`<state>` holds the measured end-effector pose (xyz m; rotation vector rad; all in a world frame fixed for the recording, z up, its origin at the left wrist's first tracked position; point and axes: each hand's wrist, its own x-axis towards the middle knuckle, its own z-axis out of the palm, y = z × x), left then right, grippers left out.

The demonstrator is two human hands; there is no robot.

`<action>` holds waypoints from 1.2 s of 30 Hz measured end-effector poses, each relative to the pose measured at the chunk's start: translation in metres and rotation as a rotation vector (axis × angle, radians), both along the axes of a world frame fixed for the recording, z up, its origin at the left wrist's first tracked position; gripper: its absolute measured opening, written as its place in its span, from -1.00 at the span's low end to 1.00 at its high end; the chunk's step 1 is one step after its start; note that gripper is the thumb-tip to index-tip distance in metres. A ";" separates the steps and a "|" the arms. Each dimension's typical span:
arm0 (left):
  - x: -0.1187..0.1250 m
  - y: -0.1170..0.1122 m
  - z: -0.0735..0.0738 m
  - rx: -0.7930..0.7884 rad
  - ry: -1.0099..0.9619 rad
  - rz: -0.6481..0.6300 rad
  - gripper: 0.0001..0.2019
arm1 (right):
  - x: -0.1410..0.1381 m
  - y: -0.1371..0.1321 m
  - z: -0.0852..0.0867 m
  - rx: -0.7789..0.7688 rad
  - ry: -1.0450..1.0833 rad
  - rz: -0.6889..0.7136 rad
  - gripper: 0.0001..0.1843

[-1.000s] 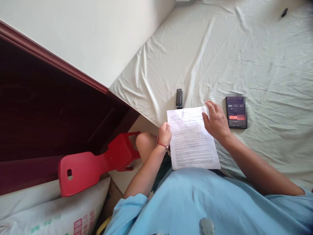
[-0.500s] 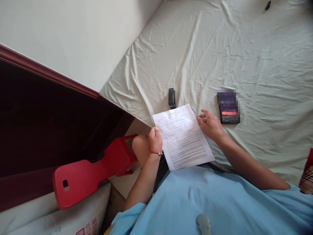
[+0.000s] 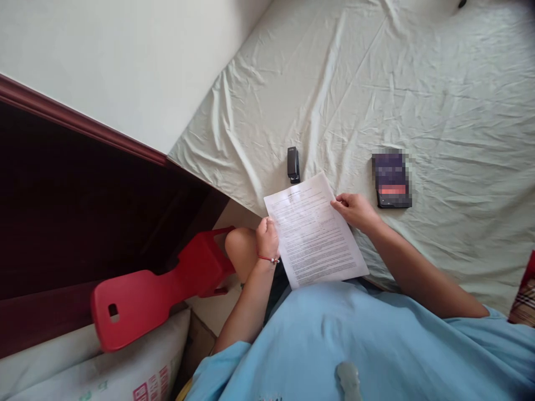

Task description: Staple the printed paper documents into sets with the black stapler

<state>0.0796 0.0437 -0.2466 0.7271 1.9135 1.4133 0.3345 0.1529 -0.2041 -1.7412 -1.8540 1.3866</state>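
Note:
A printed sheet of paper (image 3: 315, 234) lies tilted over my lap and the bed's edge, its text facing up. My left hand (image 3: 267, 238), with a red string bracelet at the wrist, is closed on the sheet's left edge. On the opposite side my right hand (image 3: 355, 211) pinches the upper right edge between thumb and fingers. Just beyond the sheet's top edge a black stapler (image 3: 293, 165) rests on the bedsheet. Whether more sheets lie beneath the top one, I cannot tell.
A phone (image 3: 392, 181) with a partly blurred screen lies on the wrinkled bedsheet (image 3: 451, 122) to the right. A red plastic chair (image 3: 129, 306) stands at the left, by dark wooden furniture (image 3: 83, 206). White printed sacks (image 3: 137, 362) sit at the lower left.
My right hand has moved left onto the paper's upper right edge, and its fingers have closed there. My left hand keeps its hold; the sheet has shifted slightly.

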 end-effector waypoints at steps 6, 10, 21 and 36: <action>0.002 0.001 0.001 0.110 -0.082 0.025 -0.56 | 0.005 -0.002 0.009 0.128 0.244 0.021 -0.64; 0.001 0.005 0.008 0.185 -0.142 0.063 -0.55 | 0.003 -0.005 0.012 -0.002 0.497 -0.002 -0.61; 0.011 0.006 0.020 0.212 -0.352 0.119 -0.59 | -0.004 -0.011 -0.015 -0.093 0.703 -0.115 -0.61; 0.027 -0.012 0.003 0.052 -0.333 -0.099 -0.49 | 0.008 -0.007 -0.014 0.051 0.540 -0.198 -0.62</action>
